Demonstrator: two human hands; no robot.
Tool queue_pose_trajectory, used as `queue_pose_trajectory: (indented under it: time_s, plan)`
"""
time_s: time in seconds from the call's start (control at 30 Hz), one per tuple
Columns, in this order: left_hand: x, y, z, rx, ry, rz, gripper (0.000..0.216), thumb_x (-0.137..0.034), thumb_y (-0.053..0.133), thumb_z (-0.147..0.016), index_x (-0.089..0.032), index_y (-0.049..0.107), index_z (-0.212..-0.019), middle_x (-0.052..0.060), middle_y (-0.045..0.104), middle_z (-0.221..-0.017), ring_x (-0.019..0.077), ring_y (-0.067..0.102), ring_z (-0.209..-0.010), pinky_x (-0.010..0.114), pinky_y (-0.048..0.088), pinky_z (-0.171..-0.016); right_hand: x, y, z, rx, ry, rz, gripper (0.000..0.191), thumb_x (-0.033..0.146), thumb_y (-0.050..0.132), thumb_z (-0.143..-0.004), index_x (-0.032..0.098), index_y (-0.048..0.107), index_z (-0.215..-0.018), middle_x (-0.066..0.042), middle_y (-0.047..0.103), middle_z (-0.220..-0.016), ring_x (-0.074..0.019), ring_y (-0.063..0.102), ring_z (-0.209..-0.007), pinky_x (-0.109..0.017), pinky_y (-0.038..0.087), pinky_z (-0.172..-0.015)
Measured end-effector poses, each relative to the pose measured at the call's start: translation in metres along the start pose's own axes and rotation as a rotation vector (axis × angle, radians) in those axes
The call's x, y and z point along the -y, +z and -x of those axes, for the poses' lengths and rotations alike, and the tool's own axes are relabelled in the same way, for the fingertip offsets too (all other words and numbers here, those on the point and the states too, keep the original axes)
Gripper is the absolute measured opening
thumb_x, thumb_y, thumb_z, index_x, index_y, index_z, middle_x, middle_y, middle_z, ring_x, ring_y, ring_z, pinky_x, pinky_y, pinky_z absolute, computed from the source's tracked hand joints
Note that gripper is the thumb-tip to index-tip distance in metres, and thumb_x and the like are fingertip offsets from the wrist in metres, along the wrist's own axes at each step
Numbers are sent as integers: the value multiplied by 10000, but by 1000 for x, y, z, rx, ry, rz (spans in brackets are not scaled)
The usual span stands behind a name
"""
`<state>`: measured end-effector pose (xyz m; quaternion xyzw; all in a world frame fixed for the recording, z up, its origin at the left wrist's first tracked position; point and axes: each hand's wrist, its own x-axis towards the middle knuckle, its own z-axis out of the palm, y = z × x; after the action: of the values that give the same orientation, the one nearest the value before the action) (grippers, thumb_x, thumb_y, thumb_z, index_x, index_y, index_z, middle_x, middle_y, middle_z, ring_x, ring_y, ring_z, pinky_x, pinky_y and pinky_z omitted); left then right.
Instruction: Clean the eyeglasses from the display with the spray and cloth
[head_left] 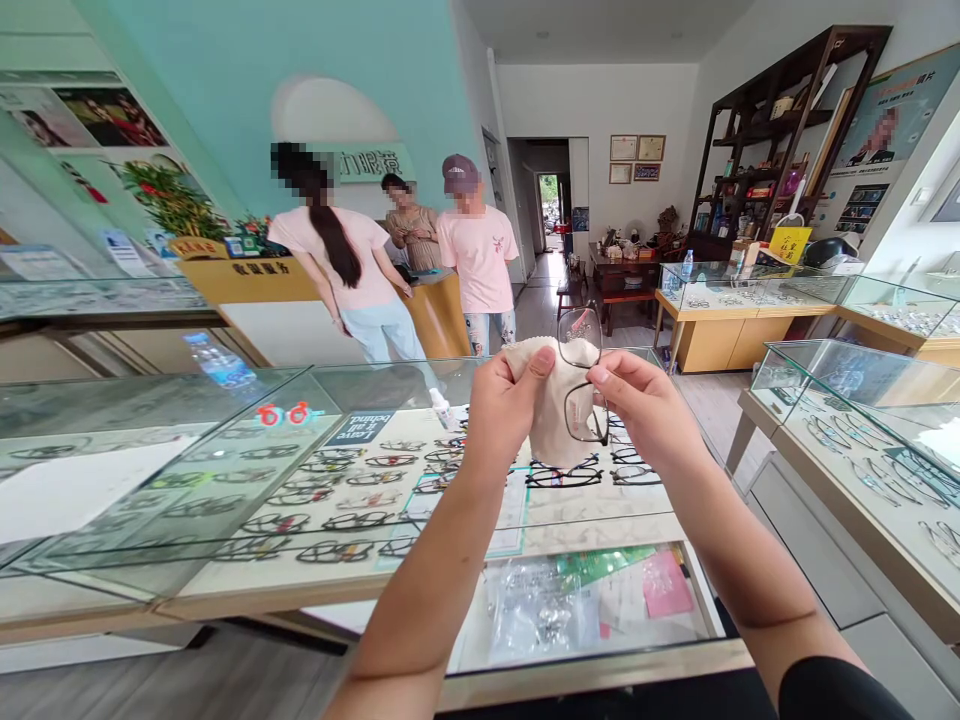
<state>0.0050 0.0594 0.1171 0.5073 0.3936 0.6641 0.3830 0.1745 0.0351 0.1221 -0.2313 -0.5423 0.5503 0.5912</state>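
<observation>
My left hand is closed on a beige cleaning cloth, thumb pressed on its upper edge. My right hand pinches a pair of thin dark-framed glasses, held upright on end against the cloth. One lens rises above my fingers, the other lies in front of the cloth. Both hands are raised above a glass display case with several rows of eyeglass frames inside.
Three people stand at a yellow reception counter beyond the case. More glass showcases line the right side, with a dark wooden shelf behind. An open drawer below my arms holds plastic bags and papers.
</observation>
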Motion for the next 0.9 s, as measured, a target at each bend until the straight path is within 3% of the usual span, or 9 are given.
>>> queue_pose_trajectory:
  time_s: [0.17,0.4,0.5,0.63,0.9]
  plan:
    - [-1,-2,1,41,44,-2,703,-825,920,-616,-159,757,-773,24,733,-738,140,599,-657,255,482,-606,-4,5,-2,53,152,-106,501,597,1027,-628,227,709,-745,47,601,-749,-116,501,-702,-282,416,-689]
    - [1,-5,-4,-16,59,-6,680,-793,929,-638,-168,744,-832,31,735,-799,155,609,-709,260,496,-640,-10,5,-3,33,57,-40,477,604,987,-685,219,710,-730,45,581,-698,-120,466,-682,-305,388,-703]
    - [2,-10,-9,24,63,23,645,-780,905,-689,-185,727,-863,24,710,-797,164,611,-740,258,502,-661,-10,2,-6,-4,22,15,481,601,976,-693,222,681,-712,52,559,-686,-120,450,-678,-310,381,-707]
    - [4,-16,-15,68,86,9,563,-722,880,-757,-200,697,-862,-3,640,-762,149,557,-708,246,459,-642,-10,-3,-7,12,18,70,456,580,962,-712,224,678,-722,46,582,-704,-130,482,-700,-315,390,-731]
    - [8,-23,-17,-18,169,-121,495,-697,782,-894,-219,655,-884,-25,545,-763,150,512,-722,254,423,-662,-14,-1,-6,40,51,174,421,569,935,-743,230,686,-751,37,622,-766,-150,532,-775,-332,399,-805]
